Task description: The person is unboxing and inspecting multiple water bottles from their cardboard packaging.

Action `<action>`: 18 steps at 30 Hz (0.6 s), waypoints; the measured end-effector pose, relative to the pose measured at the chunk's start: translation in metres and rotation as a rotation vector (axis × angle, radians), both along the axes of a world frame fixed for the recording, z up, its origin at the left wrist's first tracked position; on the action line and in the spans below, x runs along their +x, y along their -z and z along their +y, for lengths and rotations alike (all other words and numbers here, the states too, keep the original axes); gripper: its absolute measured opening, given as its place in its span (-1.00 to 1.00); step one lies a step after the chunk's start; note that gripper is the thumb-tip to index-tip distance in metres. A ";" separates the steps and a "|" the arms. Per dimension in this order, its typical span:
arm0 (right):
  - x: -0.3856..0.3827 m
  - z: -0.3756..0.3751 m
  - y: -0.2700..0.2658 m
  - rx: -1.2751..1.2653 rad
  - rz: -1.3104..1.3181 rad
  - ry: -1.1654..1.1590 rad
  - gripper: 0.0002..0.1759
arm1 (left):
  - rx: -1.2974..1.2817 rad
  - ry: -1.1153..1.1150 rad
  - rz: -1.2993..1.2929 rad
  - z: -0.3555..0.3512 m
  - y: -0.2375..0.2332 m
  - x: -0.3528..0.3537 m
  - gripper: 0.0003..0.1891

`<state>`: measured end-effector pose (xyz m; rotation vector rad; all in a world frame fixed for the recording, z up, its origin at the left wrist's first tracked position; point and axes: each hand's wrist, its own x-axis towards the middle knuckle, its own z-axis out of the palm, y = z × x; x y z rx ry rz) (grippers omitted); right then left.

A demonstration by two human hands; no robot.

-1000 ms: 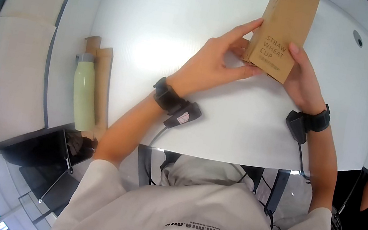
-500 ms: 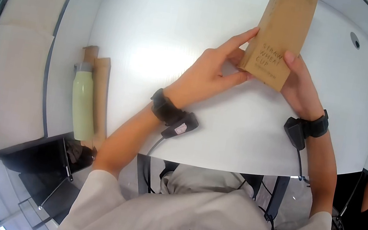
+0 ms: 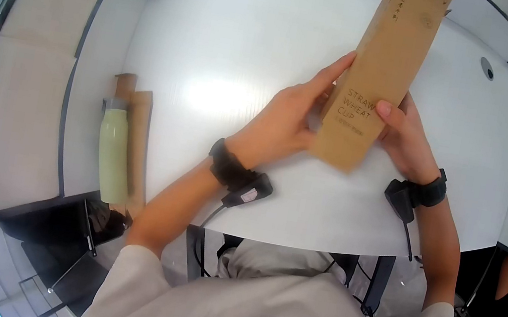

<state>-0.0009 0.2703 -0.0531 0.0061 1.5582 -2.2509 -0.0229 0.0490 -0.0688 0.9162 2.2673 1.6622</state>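
A tall brown cardboard box point(image 3: 387, 66), printed "STRAW WHEAT CUP" near its lower end, is held up over the white table. Its far end runs to the top edge of the view, where what looks like a flap sticks out. My left hand point(image 3: 287, 120) grips the box along its left side, forefinger stretched up the edge and the other fingers partly hidden behind it. On the right side, my right hand point(image 3: 408, 141) holds it with the thumb on the printed face and the fingers behind. Both wrists wear black straps with cabled devices.
A pale green bottle point(image 3: 112, 152) with a grey cap lies at the table's left side, beside a flattened strip of brown cardboard point(image 3: 140, 133). White partition panels point(image 3: 35, 81) border the white table point(image 3: 241, 35). A round cable hole point(image 3: 487, 68) is at the far right.
The box has come down the view toward me, so more of its upper part shows. My right thumb now rests left of its earlier place, still on the box. The bottle appears slightly lower as the view shifts.
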 end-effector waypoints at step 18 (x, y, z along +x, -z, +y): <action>-0.006 0.003 0.002 -0.138 -0.023 0.069 -0.24 | 0.051 -0.038 -0.162 -0.007 -0.006 -0.008 -0.25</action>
